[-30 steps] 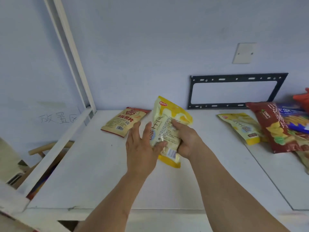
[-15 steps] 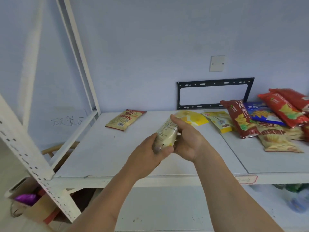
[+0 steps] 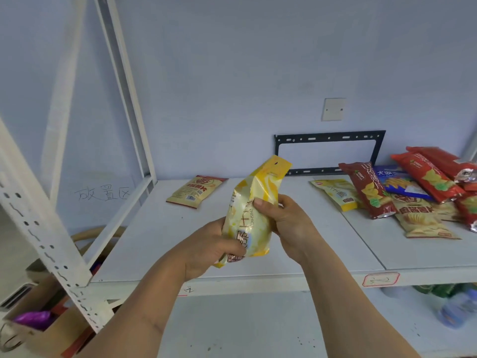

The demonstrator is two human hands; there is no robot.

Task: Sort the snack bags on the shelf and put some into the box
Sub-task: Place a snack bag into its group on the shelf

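Now, start from the white shelf [image 3: 160, 236]: it carries one tan bag [image 3: 195, 191] lying alone on the left and a heap of bags [image 3: 413, 192] at the right, so the sorting is only partly done. Down at lower left sits the cardboard box [image 3: 49, 332], beside the shelf upright, with something purple already inside. You hold the yellow snack bag [image 3: 254, 210] upright in the air, above the shelf's front edge. Your left hand [image 3: 209, 250] is curled round its lower end; your right hand [image 3: 284, 220] pinches the middle, thumb on the front. If it goes to the box, I would let the right hand go first, carry it low with the left, and clear the upright.
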